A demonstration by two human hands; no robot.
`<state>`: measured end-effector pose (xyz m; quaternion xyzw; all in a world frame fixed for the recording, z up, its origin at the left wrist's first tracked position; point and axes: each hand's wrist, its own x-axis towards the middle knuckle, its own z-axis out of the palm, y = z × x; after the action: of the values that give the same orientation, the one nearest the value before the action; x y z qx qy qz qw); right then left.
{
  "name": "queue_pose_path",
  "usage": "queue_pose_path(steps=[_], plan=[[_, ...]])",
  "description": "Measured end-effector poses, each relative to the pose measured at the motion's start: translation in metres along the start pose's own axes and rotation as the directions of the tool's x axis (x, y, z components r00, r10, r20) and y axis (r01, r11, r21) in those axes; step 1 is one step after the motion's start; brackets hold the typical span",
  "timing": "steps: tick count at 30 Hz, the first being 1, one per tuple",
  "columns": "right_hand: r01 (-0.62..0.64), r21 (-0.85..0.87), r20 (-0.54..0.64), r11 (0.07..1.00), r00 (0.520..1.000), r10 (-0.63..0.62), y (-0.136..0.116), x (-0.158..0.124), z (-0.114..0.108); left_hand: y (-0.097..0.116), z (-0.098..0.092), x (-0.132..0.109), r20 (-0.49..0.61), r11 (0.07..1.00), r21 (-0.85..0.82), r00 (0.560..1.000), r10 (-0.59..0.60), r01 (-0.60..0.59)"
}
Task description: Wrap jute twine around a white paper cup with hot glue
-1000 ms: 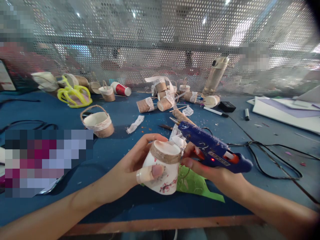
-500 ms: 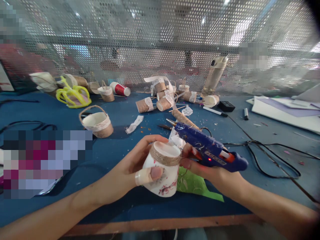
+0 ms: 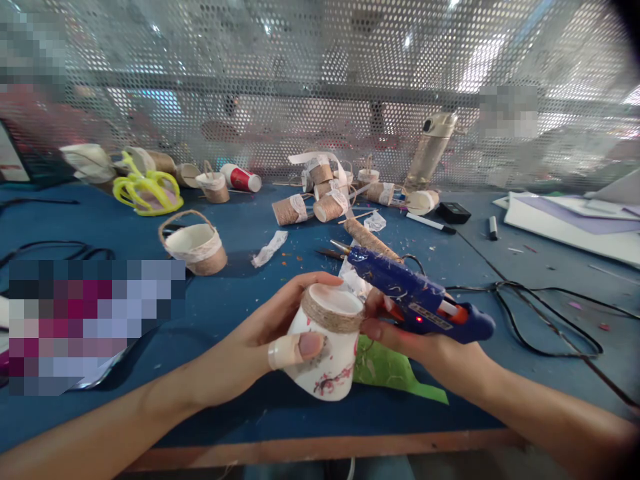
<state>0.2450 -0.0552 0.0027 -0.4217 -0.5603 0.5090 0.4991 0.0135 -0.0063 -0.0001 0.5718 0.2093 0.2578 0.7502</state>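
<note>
My left hand [image 3: 273, 337] is wrapped around a white paper cup [image 3: 327, 353] with pink blossom print and a band of jute twine [image 3: 331, 317] around its upper end. The thumb, which wears a plaster, presses on the cup's front. My right hand [image 3: 400, 333] grips a blue hot glue gun [image 3: 417, 300] with an orange trigger and a lit red lamp. Its nozzle points up and to the left, past the cup. The right fingertips touch the twine band at the cup's right side. Both hands hover above the blue tabletop [image 3: 240, 227].
A green paper piece [image 3: 395, 373] lies under the hands. A twine-wrapped basket cup [image 3: 195, 247] stands at the left, several wrapped cups [image 3: 330, 200] and yellow scissors-like handles [image 3: 145, 190] lie further back. Black cables [image 3: 540, 313] run right. A perforated metal screen [image 3: 320, 87] closes the back.
The cup has tilted slightly in my left hand and sunk a little. The glue gun has drifted slightly left and down. Nothing was let go.
</note>
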Motion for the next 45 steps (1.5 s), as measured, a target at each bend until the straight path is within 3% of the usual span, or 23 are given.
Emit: queue_pose_path(steps=[7,14,22,28,31,38,45], plan=[[-0.028,0.038,-0.009,0.999,1.000,0.029,0.002,0.000,0.002,0.000,-0.003,-0.003,0.053,0.997,0.049,0.997,-0.061,0.059],[-0.043,0.050,-0.020,0.998,0.999,0.044,0.005,0.000,0.004,-0.004,0.000,-0.003,0.086,0.979,0.201,0.995,-0.047,0.029],[-0.043,0.061,-0.054,0.997,0.997,0.047,0.008,0.000,0.005,-0.005,0.001,0.002,-0.016,0.995,0.062,0.997,-0.075,0.076],[0.011,0.026,-0.082,1.000,0.997,-0.009,0.007,-0.001,0.005,-0.008,-0.002,0.004,0.026,1.000,0.011,0.999,0.022,-0.022],[0.043,0.024,-0.088,0.999,0.995,-0.041,0.009,-0.002,0.005,-0.006,0.001,0.005,0.027,1.000,0.015,1.000,0.015,-0.016],[0.104,0.000,-0.074,0.995,0.992,-0.104,0.012,-0.003,0.005,-0.004,0.005,0.003,-0.043,0.992,0.126,0.999,-0.013,0.019],[0.184,-0.195,-0.016,0.963,0.981,-0.191,0.005,-0.010,-0.005,-0.004,-0.009,0.002,-0.271,0.986,0.145,0.955,0.120,-0.082]])
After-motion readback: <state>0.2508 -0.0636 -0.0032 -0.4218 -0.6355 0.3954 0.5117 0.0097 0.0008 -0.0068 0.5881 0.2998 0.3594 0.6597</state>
